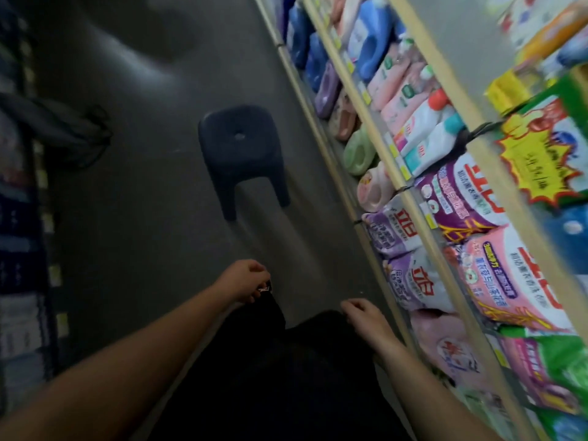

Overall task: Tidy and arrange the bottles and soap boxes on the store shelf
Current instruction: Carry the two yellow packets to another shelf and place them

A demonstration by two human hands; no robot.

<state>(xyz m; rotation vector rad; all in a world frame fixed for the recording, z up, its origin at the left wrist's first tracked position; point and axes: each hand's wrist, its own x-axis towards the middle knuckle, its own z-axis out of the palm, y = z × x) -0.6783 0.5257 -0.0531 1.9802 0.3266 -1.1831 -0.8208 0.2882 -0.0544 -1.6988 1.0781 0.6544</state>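
My left fingers (254, 283): curled together, pinching the dark cloth at my left knee.
My right fingers (354, 308): curled down on the dark trousers (286, 377) at my right knee; whether they grip the cloth I cannot tell.
Floor (143, 186): grey, with a dark plastic stool (240, 154) standing ahead of my knees.
Shelf (375, 122): runs along my right, pale wooden rails.
Bottles (369, 36): blue, purple, pink and green ones on the far part of the shelf.
Soap bags (496, 275): purple and pink, nearer me, beside my right hand.
Soap boxes (547, 148): green, on the upper level, far right.
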